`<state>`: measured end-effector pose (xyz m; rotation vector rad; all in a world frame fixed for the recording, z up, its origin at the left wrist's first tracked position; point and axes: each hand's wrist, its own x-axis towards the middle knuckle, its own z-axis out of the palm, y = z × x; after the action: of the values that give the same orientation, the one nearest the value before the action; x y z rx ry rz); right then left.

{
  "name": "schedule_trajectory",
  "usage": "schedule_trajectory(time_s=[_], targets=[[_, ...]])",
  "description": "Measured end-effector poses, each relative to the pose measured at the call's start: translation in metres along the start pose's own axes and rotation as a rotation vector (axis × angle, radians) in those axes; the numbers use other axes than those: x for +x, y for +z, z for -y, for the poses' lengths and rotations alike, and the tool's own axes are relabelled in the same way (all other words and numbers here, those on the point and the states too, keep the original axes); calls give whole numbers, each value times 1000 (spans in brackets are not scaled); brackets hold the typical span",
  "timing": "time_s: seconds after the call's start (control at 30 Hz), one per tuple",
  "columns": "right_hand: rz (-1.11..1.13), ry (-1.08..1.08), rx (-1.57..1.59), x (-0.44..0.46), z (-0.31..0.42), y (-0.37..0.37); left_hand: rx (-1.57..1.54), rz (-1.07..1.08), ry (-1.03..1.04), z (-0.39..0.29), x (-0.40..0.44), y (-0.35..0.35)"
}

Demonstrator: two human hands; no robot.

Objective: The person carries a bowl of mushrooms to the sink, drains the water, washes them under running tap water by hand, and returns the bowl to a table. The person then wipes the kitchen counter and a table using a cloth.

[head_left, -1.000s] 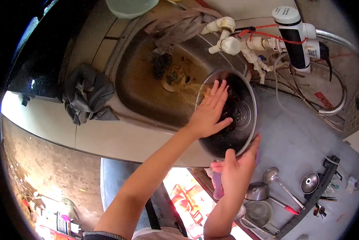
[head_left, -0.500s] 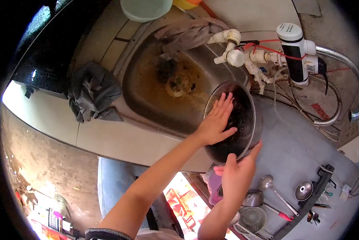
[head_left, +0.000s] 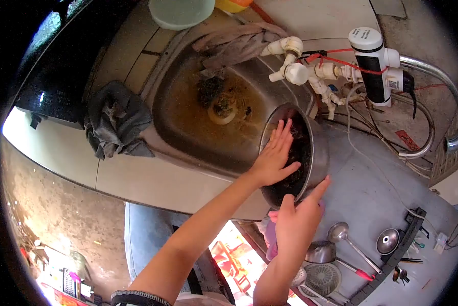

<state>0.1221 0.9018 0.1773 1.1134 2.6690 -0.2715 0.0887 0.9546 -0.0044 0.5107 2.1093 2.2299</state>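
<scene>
A deep metal bowl (head_left: 318,158) is tilted on its side over the sink's right edge, its mouth facing left. Dark, wet pieces (head_left: 299,153) lie inside it; their kind is unclear. My left hand (head_left: 275,158) rests flat across the mouth, fingers stretched out and thumb apart, against the dark contents. From below, my right hand (head_left: 298,217) grips the bowl by its lower rim, index finger extended along the outside. Brownish water and dark scraps lie in the metal sink (head_left: 183,148), around its drain (head_left: 222,110).
A grey cloth (head_left: 116,120) lies left of the sink; another cloth (head_left: 239,46) hangs over its back edge. White pipes and a valve (head_left: 296,73) and a tap heater (head_left: 372,66) stand behind. A ladle (head_left: 338,232), a long-handled pan (head_left: 322,252) and a strainer (head_left: 322,279) are at lower right.
The bowl has tipped further toward the sink, showing more of its outer side. My right hand has shifted slightly left with it, while my left hand stays flat across the mouth.
</scene>
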Motion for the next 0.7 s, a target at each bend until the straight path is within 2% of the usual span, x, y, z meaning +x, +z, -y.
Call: schedule_trajectory(time_s=[0.27, 0.33, 0.57, 0.63, 0.67, 0.7], targets=[[-52, -54, -16, 0, -10, 4, -22, 0, -40, -6, -2, 5], [-121, -149, -150, 0, -17, 6, 0, -10, -58, -4, -3, 7], [-136, -131, -134, -2, -25, 4, 29, 2, -64, -9, -4, 10], [-128, -125, 130, 7, -41, 4, 25, -19, -66, -15, -4, 4], [-99, -77, 299, 11, -45, 1, 191, 58, -79, -18, -6, -4], [4, 58, 545, 15, -47, -5, 366, 141, -91, -21, -8, -14]])
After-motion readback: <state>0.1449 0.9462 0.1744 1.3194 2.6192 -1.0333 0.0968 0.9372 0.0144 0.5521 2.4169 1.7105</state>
